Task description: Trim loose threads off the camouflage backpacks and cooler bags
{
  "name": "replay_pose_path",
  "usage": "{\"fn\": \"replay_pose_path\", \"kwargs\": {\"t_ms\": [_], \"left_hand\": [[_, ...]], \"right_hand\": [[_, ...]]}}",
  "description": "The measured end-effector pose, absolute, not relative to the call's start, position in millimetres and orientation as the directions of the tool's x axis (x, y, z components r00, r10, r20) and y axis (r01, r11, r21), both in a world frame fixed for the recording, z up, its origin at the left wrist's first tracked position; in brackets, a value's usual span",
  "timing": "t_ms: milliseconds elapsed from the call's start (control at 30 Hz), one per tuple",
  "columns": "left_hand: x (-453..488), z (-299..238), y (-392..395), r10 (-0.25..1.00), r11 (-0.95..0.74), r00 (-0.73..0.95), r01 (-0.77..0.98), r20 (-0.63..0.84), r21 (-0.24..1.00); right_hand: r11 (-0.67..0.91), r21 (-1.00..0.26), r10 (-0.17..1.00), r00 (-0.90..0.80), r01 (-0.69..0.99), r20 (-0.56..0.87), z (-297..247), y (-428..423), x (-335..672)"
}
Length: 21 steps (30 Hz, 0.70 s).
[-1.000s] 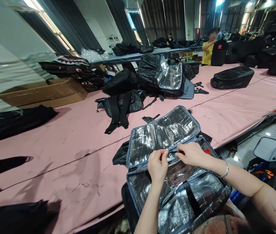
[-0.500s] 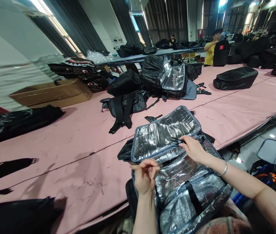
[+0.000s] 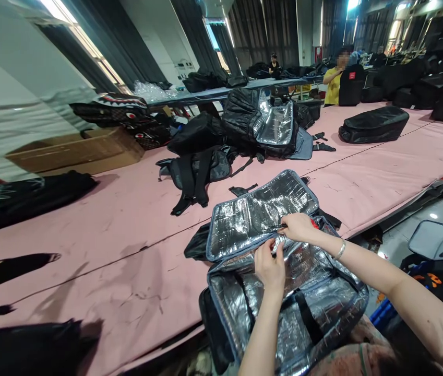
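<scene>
One open silver-lined bag (image 3: 301,274) lies beneath the right hand (image 3: 298,228) and left hand (image 3: 270,265). Right hand: fingers clamped on a slim dark item (image 3: 279,227). Left hand, just beside it: thumb and fingers curled; whether they pinch anything cannot be told. Lined flap (image 3: 260,214) lies just beyond both hands.

1. You are in a bag workshop.
2. Your open silver-lined bag (image 3: 301,271) sits at a long pink-covered table (image 3: 115,216) heaped with black bags (image 3: 240,117).
3. Beyond, you see a yellow-shirted worker (image 3: 333,86) and another long table (image 3: 209,94).
</scene>
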<state>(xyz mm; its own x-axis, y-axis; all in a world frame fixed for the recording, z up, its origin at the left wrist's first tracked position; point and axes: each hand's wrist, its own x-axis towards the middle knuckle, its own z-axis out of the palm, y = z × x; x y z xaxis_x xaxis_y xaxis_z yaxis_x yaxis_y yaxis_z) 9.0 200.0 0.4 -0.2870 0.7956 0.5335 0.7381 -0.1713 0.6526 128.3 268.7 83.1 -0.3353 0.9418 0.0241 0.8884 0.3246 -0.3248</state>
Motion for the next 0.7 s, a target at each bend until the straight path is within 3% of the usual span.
{"fn": "replay_pose_path", "kwargs": {"t_ms": [300, 433, 567, 700], "left_hand": [[15.7, -0.5, 202.1, 0.868, -0.227, -0.154, 0.722, 0.472, 0.654], [15.0, 2.2, 200.3, 0.886, -0.215, -0.162, 0.686, 0.434, 0.695], [14.2, 5.6, 201.9, 0.901, -0.197, -0.176, 0.649, 0.397, 0.735], [13.1, 7.8, 203.3, 0.917, -0.187, -0.178, 0.600, 0.358, 0.778]], "right_hand": [[0.340, -0.393, 0.929, -0.370, 0.854, 0.001, 85.0, 269.0, 136.9], [0.413, -0.437, 0.911, -0.366, 0.799, 0.191, 81.7, 270.5, 154.8], [0.645, -0.281, 0.751, -0.521, 0.710, 0.406, 74.0, 277.3, 184.3], [0.758, -0.116, 0.628, -0.670, 0.642, 0.395, 62.1, 283.5, 207.3]]}}
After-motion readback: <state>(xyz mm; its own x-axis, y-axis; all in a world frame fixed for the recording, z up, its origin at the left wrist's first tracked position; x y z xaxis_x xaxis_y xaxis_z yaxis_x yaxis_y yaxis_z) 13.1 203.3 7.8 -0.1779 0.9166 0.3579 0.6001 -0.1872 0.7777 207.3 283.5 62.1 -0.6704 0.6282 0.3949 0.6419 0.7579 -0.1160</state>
